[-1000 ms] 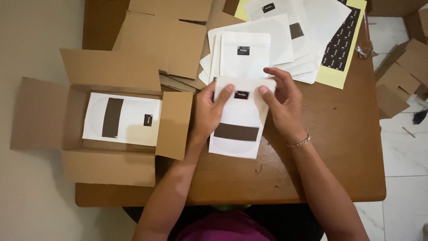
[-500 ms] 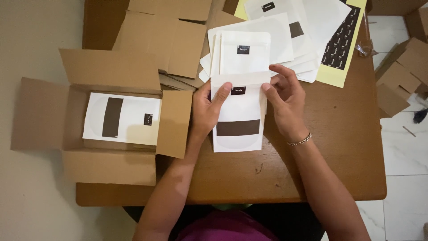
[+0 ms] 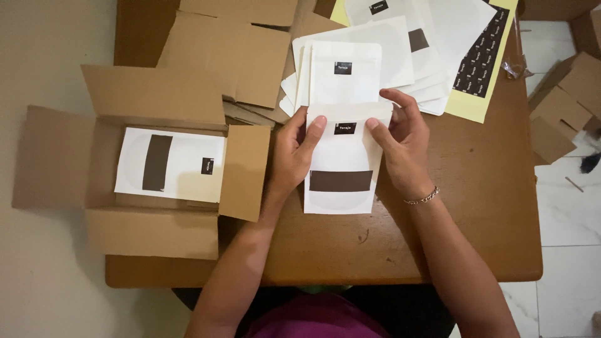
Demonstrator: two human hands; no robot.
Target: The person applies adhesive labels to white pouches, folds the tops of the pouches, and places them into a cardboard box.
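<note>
A white paper pouch (image 3: 343,164) with a dark band and a small black label lies flat on the brown table (image 3: 476,213) in front of me. My left hand (image 3: 293,153) grips its left edge, thumb near the label. My right hand (image 3: 402,141) grips its right edge, thumb on the top part and fingers curled over the top corner. Just behind it lies a pile of similar white pouches (image 3: 350,72).
An open cardboard box (image 3: 94,181) at the left holds a white pouch (image 3: 170,164) lying sideways. Flat cardboard sheets (image 3: 231,53) lie behind it. A yellow sheet of black stickers (image 3: 479,62) sits at the back right. Small cardboard boxes (image 3: 563,106) stand on the tiled floor.
The pouch has shifted a little away from me, toward the pile, and straightened. My right fingers have curled over its top right corner; both thumbs now rest beside the label.
</note>
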